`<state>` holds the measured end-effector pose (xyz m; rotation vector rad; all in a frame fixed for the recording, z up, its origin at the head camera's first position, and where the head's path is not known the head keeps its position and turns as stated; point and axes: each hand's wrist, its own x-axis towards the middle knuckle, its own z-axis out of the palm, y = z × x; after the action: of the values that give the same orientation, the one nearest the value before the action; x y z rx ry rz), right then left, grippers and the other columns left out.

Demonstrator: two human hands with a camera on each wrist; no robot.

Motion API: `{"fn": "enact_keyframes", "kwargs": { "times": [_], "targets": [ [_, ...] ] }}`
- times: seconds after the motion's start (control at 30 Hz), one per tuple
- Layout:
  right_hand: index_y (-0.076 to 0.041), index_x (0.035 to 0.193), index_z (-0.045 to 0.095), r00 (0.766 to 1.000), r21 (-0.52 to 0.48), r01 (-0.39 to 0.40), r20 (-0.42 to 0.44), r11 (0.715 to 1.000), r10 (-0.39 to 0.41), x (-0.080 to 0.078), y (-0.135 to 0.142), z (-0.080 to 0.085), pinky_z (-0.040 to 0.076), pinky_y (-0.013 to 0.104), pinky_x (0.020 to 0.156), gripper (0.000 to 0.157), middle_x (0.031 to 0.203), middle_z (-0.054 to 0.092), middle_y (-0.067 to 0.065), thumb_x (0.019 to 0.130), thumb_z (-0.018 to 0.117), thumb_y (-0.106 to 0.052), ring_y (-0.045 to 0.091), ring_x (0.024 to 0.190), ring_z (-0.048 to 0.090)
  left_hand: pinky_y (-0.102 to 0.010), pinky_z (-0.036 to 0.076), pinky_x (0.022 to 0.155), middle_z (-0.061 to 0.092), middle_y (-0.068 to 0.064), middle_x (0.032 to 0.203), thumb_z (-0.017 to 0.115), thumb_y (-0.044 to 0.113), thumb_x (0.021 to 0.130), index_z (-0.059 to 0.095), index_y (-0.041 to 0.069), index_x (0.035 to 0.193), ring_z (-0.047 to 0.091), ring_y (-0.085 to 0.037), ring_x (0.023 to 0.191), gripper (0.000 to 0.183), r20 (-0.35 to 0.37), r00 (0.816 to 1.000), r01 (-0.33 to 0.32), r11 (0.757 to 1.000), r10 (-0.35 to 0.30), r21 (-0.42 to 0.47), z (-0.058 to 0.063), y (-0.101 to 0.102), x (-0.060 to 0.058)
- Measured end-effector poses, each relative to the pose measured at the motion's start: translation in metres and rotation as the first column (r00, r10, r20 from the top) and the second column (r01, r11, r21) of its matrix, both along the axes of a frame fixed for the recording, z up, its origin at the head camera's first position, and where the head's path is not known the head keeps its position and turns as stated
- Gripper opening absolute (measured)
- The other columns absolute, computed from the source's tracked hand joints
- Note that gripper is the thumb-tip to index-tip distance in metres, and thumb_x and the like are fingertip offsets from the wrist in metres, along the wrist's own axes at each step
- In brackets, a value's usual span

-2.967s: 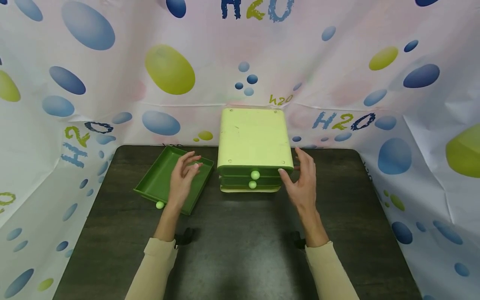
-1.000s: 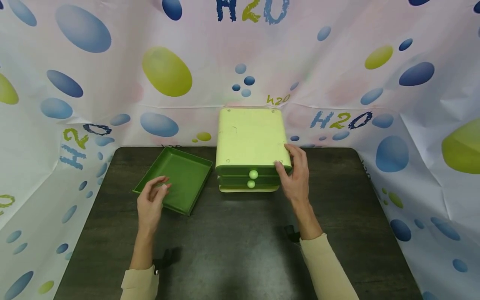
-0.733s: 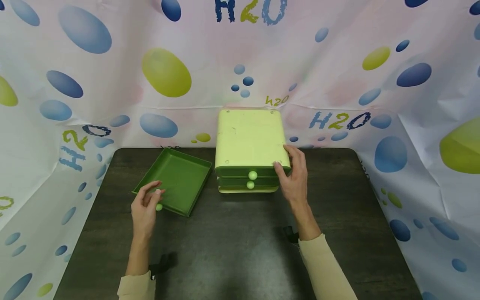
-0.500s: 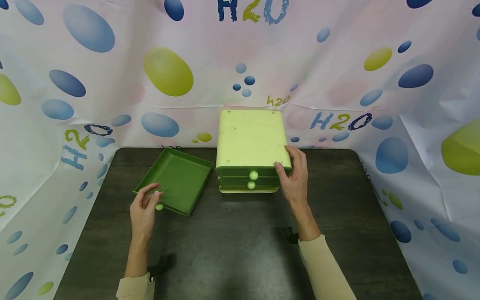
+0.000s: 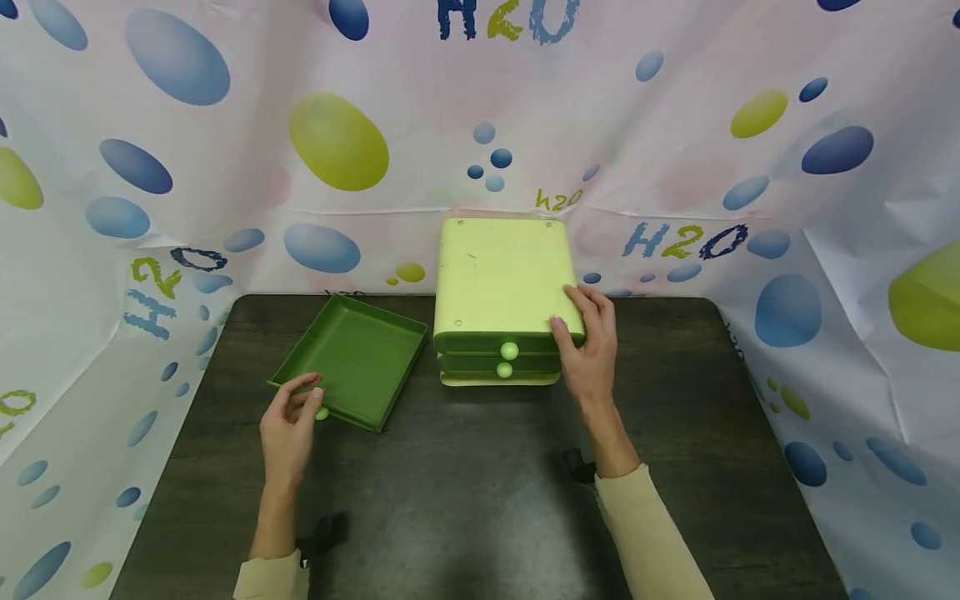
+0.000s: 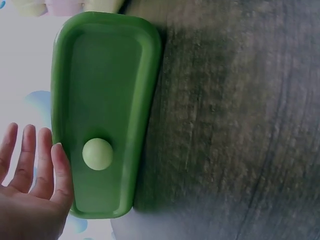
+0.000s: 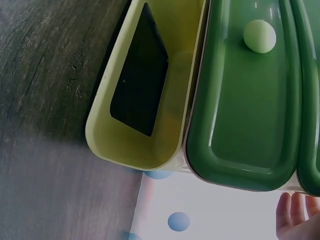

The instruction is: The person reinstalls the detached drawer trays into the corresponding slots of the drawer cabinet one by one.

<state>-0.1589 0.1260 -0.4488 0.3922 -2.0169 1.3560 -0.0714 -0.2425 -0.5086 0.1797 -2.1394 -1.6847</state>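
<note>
My left hand (image 5: 287, 437) is at the front left of a dark green drawer (image 5: 367, 358), which lies turned on the table. In the left wrist view its fingers (image 6: 44, 165) are extended beside the drawer's long edge, apart from the pale round knob (image 6: 97, 154). Whether they touch the rim is unclear. A light green mini chest of drawers (image 5: 502, 275) stands at the back. My right hand (image 5: 592, 358) rests on its front right top corner, fingertips at the side edge and thumb near the front. Two green drawers sit in the chest; its bottom compartment (image 7: 175, 95) holds none.
Everything stands on a dark wood-look table (image 5: 450, 500). A white curtain (image 5: 420, 75) with blue and green spots hangs behind and at both sides, close to the chest's back.
My left hand has moved from above the drawer to its front left corner. My right hand has come from beside the chest onto its top corner. Chest and drawer have stayed put.
</note>
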Motion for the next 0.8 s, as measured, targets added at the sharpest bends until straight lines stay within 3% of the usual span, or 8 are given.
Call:
{"fn": "enact_keyframes", "kwargs": {
  "times": [0.17, 0.33, 0.6, 0.8],
  "targets": [
    [0.003, 0.122, 0.054, 0.999, -0.009, -0.006, 0.042, 1.0, 0.007, -0.001, -0.002, 0.001, 0.031, 0.045, 0.097, 0.038, 0.128, 0.039, 0.026, 0.085, 0.061, -0.005, 0.035, 0.118, 0.039, -0.015, 0.046, 0.066, 0.06, -0.017, 0.113, 0.059, 0.016, 0.09, 0.059, 0.002, 0.117, 0.06, -0.021, 0.089, 0.031, -0.005, 0.999, -0.045, 0.995, 0.045, -0.084, -0.003, 0.0, 0.001],
    [0.001, 0.124, 0.052, 0.996, -0.048, -0.015, 0.087, 0.999, 0.019, 0.0, -0.004, 0.0, 0.03, 0.046, 0.097, 0.039, 0.13, 0.038, 0.024, 0.087, 0.059, -0.006, 0.031, 0.119, 0.038, -0.016, 0.045, 0.068, 0.061, -0.018, 0.107, 0.059, 0.014, 0.09, 0.06, 0.003, 0.116, 0.058, -0.013, 0.085, 0.029, -0.019, 0.996, -0.093, 0.982, 0.091, -0.163, -0.005, 0.001, 0.003],
    [0.003, 0.124, 0.051, 0.995, -0.062, -0.02, 0.096, 0.998, 0.026, -0.002, -0.004, -0.002, 0.032, 0.045, 0.095, 0.038, 0.129, 0.038, 0.025, 0.088, 0.057, -0.005, 0.03, 0.117, 0.04, -0.017, 0.043, 0.07, 0.058, -0.02, 0.102, 0.059, 0.009, 0.089, 0.061, -0.002, 0.113, 0.054, -0.013, 0.087, 0.026, -0.071, 0.993, -0.107, 0.976, 0.095, -0.187, -0.005, 0.003, 0.003],
    [0.003, 0.125, 0.051, 0.994, -0.068, -0.025, 0.104, 0.997, 0.032, -0.002, -0.003, -0.003, 0.032, 0.047, 0.095, 0.038, 0.128, 0.037, 0.025, 0.088, 0.057, -0.005, 0.031, 0.117, 0.039, -0.016, 0.043, 0.065, 0.06, -0.013, 0.099, 0.061, 0.013, 0.088, 0.063, 0.004, 0.113, 0.054, -0.013, 0.082, 0.027, -0.054, 0.991, -0.13, 0.973, 0.122, -0.189, -0.02, -0.005, -0.002]
  ]
}}
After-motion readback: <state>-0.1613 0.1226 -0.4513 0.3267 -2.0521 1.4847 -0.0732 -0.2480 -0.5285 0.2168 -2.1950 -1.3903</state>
